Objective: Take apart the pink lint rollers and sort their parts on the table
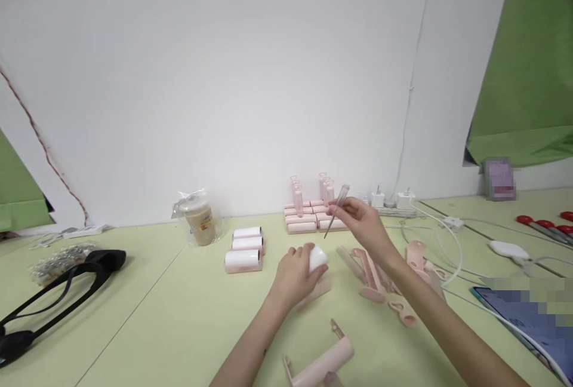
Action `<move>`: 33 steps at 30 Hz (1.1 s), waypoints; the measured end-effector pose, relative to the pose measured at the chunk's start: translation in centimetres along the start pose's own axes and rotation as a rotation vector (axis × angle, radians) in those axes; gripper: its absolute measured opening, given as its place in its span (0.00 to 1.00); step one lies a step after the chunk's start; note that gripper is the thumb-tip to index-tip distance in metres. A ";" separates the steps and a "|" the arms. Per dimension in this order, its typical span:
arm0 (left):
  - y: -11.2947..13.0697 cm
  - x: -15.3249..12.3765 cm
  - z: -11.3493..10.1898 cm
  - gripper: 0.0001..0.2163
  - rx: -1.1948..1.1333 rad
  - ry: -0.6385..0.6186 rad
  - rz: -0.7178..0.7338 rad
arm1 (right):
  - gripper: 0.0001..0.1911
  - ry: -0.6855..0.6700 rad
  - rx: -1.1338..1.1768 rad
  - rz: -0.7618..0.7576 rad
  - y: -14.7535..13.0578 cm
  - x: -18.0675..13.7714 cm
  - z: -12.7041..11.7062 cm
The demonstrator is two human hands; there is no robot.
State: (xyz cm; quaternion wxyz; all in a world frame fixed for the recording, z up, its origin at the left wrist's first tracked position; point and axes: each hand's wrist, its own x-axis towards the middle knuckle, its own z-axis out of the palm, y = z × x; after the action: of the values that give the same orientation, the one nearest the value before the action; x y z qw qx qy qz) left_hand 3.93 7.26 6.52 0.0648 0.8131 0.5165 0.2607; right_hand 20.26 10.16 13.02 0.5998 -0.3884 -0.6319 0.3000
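My left hand (293, 273) is closed around a white roll (317, 257), held a little above the table. A clear-handled screwdriver (342, 193) is pinched in the fingertips of my right hand (360, 220); its thin metal shaft slants down toward the roll without touching it. Beneath my left hand lies a pale pink piece (319, 289), partly hidden. Nearer to me is a pink roller frame (324, 363) with two upright arms. Beside my right forearm, another pink frame (370, 276) and a small heart-ended pink part (405, 315) lie among loose pieces.
Left of my hands stand white rolls on pink bases (243, 260). Stacked pink rollers (301, 227) line the wall, near a power strip (396, 212). A bagged cup (200, 226) and black headgear (92, 276) are leftward. White cables cross the right side by a phone (521, 321).
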 end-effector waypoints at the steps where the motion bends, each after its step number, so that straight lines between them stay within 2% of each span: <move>1: -0.2 -0.1 0.7 0.18 0.089 -0.052 0.023 | 0.14 0.027 0.004 -0.012 -1.1 -0.2 -0.6; 5: -0.7 -0.4 2.5 0.17 0.170 -0.115 0.039 | 0.10 0.111 0.002 -0.083 -5.4 -1.9 -2.1; 9: -1.0 -1.2 2.5 0.23 0.207 -0.161 0.043 | 0.08 0.124 0.002 -0.163 -7.1 -3.1 -2.6; 12: -2.0 -2.9 1.1 0.25 0.214 -0.200 0.031 | 0.08 0.107 0.003 -0.197 -7.3 -3.5 -2.9; 15: -4.4 -5.4 -1.4 0.25 0.199 -0.218 -0.023 | 0.09 0.082 0.011 -0.204 -7.6 -3.7 -3.0; 19: -8.7 -7.8 -4.2 0.19 0.316 -0.114 -0.116 | 0.09 -0.003 0.004 -0.171 -8.1 -3.7 -2.9; 22: -11.4 -7.6 -5.0 0.18 0.346 -0.107 -0.253 | 0.08 -0.108 -0.059 -0.107 -8.1 -4.1 -2.1; 25: -12.8 -6.2 -5.3 0.20 0.258 -0.153 -0.288 | 0.09 -0.251 -0.152 -0.019 -7.2 -5.6 -1.2; 26: -12.9 -5.8 -5.3 0.23 0.250 -0.135 -0.286 | 0.10 -0.300 -0.220 -0.004 -6.8 -6.3 -1.1; 28: -12.0 -5.4 -5.2 0.30 0.257 -0.004 -0.258 | 0.14 -0.374 -0.386 0.003 -5.6 -7.7 -1.2; 30: -10.1 -5.5 -4.8 0.26 0.182 0.113 -0.187 | 0.17 -0.420 -0.468 0.008 -4.3 -8.9 -1.7; 31: -8.8 -5.8 -4.4 0.20 0.099 0.109 -0.141 | 0.18 -0.435 -0.456 0.005 -3.6 -9.2 -2.1; 32: -7.3 -6.1 -3.9 0.16 -0.016 0.013 -0.090 | 0.18 -0.442 -0.427 0.002 -3.0 -9.4 -2.5; 33: -5.8 -6.5 -3.2 0.15 -0.129 -0.136 -0.053 | 0.18 -0.447 -0.401 -0.001 -2.5 -9.5 -2.8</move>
State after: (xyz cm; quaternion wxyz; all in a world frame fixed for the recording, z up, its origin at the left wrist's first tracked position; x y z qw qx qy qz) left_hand -4.49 3.67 4.79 0.1588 0.8090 0.5146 0.2356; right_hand 22.52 0.55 10.43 0.3573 -0.4233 -0.7951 0.2470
